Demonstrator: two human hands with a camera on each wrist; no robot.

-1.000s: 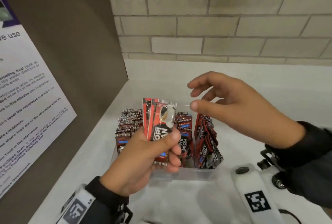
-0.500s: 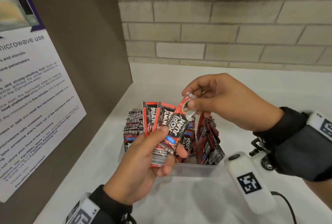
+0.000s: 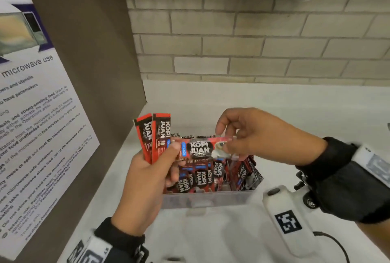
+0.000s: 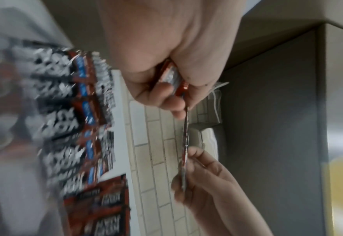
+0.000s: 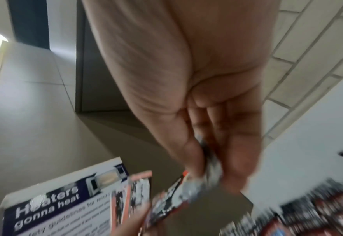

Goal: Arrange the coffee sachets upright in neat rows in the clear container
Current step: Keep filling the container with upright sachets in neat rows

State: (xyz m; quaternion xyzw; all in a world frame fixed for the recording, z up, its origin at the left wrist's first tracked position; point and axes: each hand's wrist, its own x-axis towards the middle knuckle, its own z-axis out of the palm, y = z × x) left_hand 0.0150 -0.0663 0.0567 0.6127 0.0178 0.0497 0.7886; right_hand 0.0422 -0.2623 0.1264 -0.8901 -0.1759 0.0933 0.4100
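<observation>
So the sachet in play (image 3: pixel 202 148) is a red-and-black Kopi Juan stick, lying sideways in the air just above the clear container (image 3: pixel 207 199). Both hands are on it: the right hand (image 3: pixel 257 136) pinches its right end between thumb and fingertips, and the left hand (image 3: pixel 145 178) has its thumb pressed over the other end. That same left hand also grips two more sachets (image 3: pixel 153 136), standing upright in the fist like a little fan.

The container sits on the white counter (image 3: pixel 232 102), tucked into the corner by the brown side panel (image 3: pixel 101 55) and the brick wall (image 3: pixel 253 36). It's already pretty full: upright sachets packed on the left and middle, while the bunch on the right (image 3: pixel 244 173) leans outward and looks messy. A microwave-use poster (image 3: pixel 35 127) is stuck on the panel.

Looks to me like a hand-off step, the right hand peeling one stick off the left hand's bundle. Next the left thumb needs to let go, then the stick has to be turned on end and slid into a gap in a row, probably near the front middle. Those leaning ones on the right will likely want straightening too.
</observation>
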